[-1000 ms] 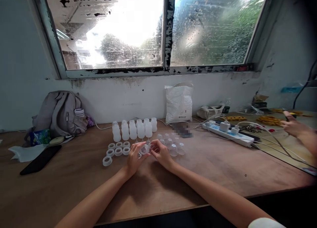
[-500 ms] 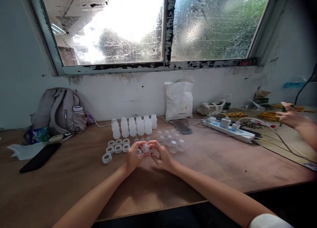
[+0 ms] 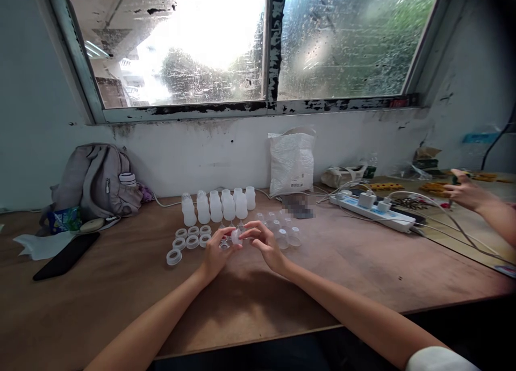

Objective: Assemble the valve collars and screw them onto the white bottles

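Note:
Near the middle of the table, my left hand (image 3: 218,252) pinches a translucent bottle collar ring (image 3: 235,237) upright between thumb and fingers. My right hand (image 3: 268,250) is at the ring's right side, its fingers stretched towards it and its thumb apart. The right fingertips reach the ring's face; whether they grip anything small there I cannot tell. Left of my hands lie several loose collar rings (image 3: 192,242). Behind them stands a row of frosted baby bottles (image 3: 216,207). Clear domed caps (image 3: 282,237) sit to the right, and small clear teats (image 3: 224,244) are partly hidden by my left hand.
A white plastic package (image 3: 292,164) leans on the wall. To the left are a grey backpack (image 3: 94,180) and a black phone-like slab (image 3: 66,256). A power strip (image 3: 373,211) with cables lies right. Another person's hand (image 3: 470,192) is at far right.
My right hand has loosened from the ring, its fingers lifting and its thumb drawing away. My left hand keeps the ring, now turned more upright. The other person's hand has shifted slightly.

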Motion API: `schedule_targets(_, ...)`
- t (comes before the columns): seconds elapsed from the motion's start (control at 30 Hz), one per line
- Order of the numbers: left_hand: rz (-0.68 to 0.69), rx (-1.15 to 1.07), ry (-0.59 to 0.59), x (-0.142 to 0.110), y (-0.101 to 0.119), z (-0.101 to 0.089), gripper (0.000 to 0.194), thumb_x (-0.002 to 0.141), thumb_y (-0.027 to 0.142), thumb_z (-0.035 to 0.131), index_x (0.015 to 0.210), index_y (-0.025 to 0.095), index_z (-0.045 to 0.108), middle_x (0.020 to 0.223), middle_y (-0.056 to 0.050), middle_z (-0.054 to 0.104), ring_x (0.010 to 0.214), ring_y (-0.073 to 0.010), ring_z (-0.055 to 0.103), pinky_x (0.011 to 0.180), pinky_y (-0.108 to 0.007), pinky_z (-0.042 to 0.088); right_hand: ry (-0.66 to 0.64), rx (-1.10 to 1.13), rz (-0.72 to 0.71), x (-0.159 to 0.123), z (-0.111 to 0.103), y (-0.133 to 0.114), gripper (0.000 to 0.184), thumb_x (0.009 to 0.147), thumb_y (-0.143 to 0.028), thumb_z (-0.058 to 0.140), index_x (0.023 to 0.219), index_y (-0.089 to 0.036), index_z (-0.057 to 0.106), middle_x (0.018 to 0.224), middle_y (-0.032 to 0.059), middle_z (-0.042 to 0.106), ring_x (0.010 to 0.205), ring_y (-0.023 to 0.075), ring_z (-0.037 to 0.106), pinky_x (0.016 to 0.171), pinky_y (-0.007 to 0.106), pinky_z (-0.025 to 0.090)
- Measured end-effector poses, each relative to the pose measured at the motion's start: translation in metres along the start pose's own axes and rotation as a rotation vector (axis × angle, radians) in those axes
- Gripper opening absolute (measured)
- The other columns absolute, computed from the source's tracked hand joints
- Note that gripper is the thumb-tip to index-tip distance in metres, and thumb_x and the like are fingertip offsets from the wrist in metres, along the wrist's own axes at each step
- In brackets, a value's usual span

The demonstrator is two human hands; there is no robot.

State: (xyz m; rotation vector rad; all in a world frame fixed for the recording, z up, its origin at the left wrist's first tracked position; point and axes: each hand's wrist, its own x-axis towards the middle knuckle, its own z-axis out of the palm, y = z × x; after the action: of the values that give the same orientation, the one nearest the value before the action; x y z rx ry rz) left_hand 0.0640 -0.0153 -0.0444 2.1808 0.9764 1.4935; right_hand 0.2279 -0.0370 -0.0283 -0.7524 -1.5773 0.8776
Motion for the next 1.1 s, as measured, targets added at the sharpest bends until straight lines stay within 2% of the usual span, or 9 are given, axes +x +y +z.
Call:
schedule_targets(0.1, -0.017, -0.035, -0.022, 0.000, 0.001, 0.000, 0.033, 0.073, 0.035, 0.056, 0.103, 0.022, 0.051, 0.096, -0.005, 0.059, 0.086, -0.0176, 0.055, 0.077, -0.032, 0.045, 0.120, 0.041, -0.001, 0.003, 0.000, 0.001, 0.018, 0.072, -0.016, 0.046, 0.090, -0.020, 0.049, 0.077, 0.0018, 0.061, 0.075, 0.0157, 0.057, 0.070, 0.030, 0.044)
schedule_targets(0.13, -0.011, -0.058, -0.039, -0.001, 0.001, 0.000, 0.032, 0.075, 0.033, 0.054, 0.105, 0.022, 0.049, 0.098, -0.006, 0.058, 0.088, -0.0177, 0.055, 0.078, -0.032, 0.045, 0.112, 0.057, 0.025, 0.005, -0.001, 0.002, 0.017, 0.073, -0.020, 0.049, 0.090, -0.020, 0.051, 0.078, 0.0019, 0.060, 0.073, 0.0154, 0.057, 0.067, 0.029, 0.045)
schedule_targets(0.27, 0.018, -0.132, -0.116, -0.001, 0.006, -0.001, 0.033, 0.080, 0.028, 0.048, 0.111, 0.021, 0.045, 0.106, -0.008, 0.055, 0.096, -0.0177, 0.052, 0.083, -0.031, 0.043, -0.068, 0.164, 0.195, 0.007, 0.001, 0.004, 0.027, 0.071, -0.029, 0.055, 0.095, -0.018, 0.053, 0.079, 0.0030, 0.060, 0.064, 0.0140, 0.056, 0.056, 0.028, 0.048)
schedule_targets(0.33, 0.021, -0.100, -0.119, -0.001, 0.008, -0.002, 0.033, 0.079, 0.026, 0.049, 0.111, 0.021, 0.046, 0.107, -0.008, 0.055, 0.097, -0.0185, 0.052, 0.083, -0.032, 0.043, -0.064, 0.185, 0.217, 0.008, 0.002, 0.006, 0.027, 0.068, -0.028, 0.058, 0.092, -0.017, 0.054, 0.077, 0.0028, 0.060, 0.062, 0.0132, 0.055, 0.055, 0.028, 0.048)
schedule_targets(0.43, -0.009, -0.046, -0.099, -0.002, 0.008, -0.003, 0.031, 0.076, 0.023, 0.051, 0.108, 0.020, 0.050, 0.099, -0.008, 0.057, 0.089, -0.0186, 0.054, 0.074, -0.031, 0.045, -0.027, 0.136, 0.199, 0.007, 0.005, 0.010, 0.023, 0.067, -0.027, 0.059, 0.087, -0.016, 0.056, 0.074, 0.0024, 0.060, 0.061, 0.0126, 0.054, 0.054, 0.026, 0.048)
schedule_targets(0.6, -0.148, -0.105, -0.135, -0.003, 0.003, 0.000, 0.023, 0.073, 0.020, 0.050, 0.096, 0.018, 0.053, 0.083, -0.004, 0.059, 0.064, -0.0123, 0.058, 0.058, -0.024, 0.047, -0.057, -0.037, 0.152, 0.002, 0.008, 0.017, 0.017, 0.070, -0.023, 0.054, 0.085, -0.016, 0.055, 0.069, 0.0005, 0.058, 0.060, 0.0118, 0.052, 0.051, 0.023, 0.045)
schedule_targets(0.7, -0.157, -0.082, -0.162, -0.004, 0.002, 0.000, 0.022, 0.071, 0.019, 0.050, 0.093, 0.018, 0.054, 0.080, -0.003, 0.060, 0.060, -0.0115, 0.058, 0.055, -0.022, 0.047, -0.052, -0.141, 0.131, 0.001, 0.009, 0.017, 0.015, 0.070, -0.019, 0.050, 0.084, -0.016, 0.054, 0.067, -0.0005, 0.055, 0.058, 0.0106, 0.050, 0.050, 0.021, 0.043)
schedule_targets(0.83, -0.137, -0.035, -0.207, -0.006, 0.004, -0.001, 0.026, 0.071, 0.019, 0.050, 0.096, 0.018, 0.051, 0.066, 0.001, 0.059, 0.055, -0.0107, 0.056, 0.051, -0.020, 0.044, -0.037, -0.276, 0.078, 0.000, 0.008, 0.013, 0.013, 0.069, -0.015, 0.048, 0.081, -0.015, 0.052, 0.065, -0.0016, 0.053, 0.058, 0.0096, 0.048, 0.053, 0.021, 0.040)
schedule_targets(1.1, -0.153, -0.089, -0.217, -0.006, 0.008, 0.002, 0.027, 0.068, 0.013, 0.047, 0.094, 0.016, 0.048, 0.067, 0.001, 0.060, 0.059, -0.0109, 0.057, 0.056, -0.020, 0.044, -0.113, -0.378, 0.007, -0.002, 0.005, 0.012, 0.021, 0.066, -0.012, 0.048, 0.086, -0.018, 0.045, 0.064, -0.0036, 0.051, 0.057, 0.0094, 0.047, 0.052, 0.019, 0.037)
